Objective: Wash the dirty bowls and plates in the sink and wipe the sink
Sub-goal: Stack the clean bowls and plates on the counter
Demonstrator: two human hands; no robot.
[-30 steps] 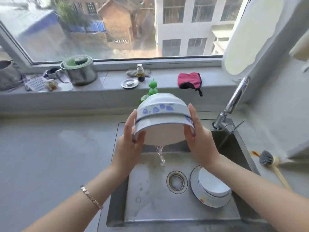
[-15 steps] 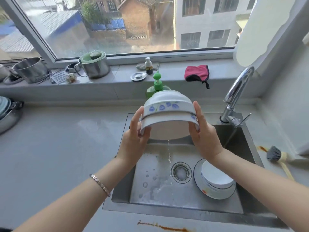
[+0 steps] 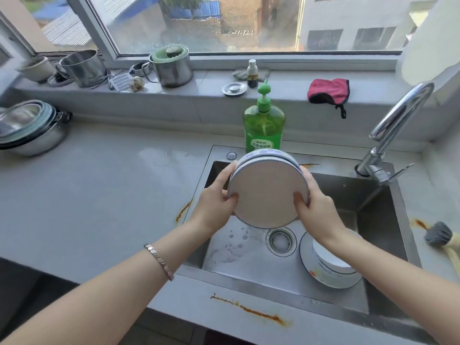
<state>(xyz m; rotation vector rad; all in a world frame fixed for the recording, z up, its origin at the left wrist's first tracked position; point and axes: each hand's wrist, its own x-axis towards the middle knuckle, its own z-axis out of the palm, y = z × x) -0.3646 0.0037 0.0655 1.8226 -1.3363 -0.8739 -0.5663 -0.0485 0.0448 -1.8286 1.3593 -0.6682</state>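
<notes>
Stack of round white glazed bowls (image 3: 266, 192), blue-flowered band, tilted above brushed-steel sink (image 3: 236, 260); left hand (image 3: 214, 202), right hand (image 3: 317, 207) grip opposite rims, fingers curled; smooth white bowl (image 3: 331, 261) on flat plate (image 3: 307, 262), sink's near right.

The person works bare-armed: both forearms are uncovered from the hands back to the edge of sight. The left hand (image 3: 214, 202) and the right hand (image 3: 316, 205) are bare too. Behind the left hand, a little way past the wrist, sits a slim bracelet (image 3: 159, 261) of small, flat, rectangular metal links joined end to end, silvery with a faint pink shine. It runs as a single narrow band, lying slightly askew across the arm rather than square to it.
</notes>
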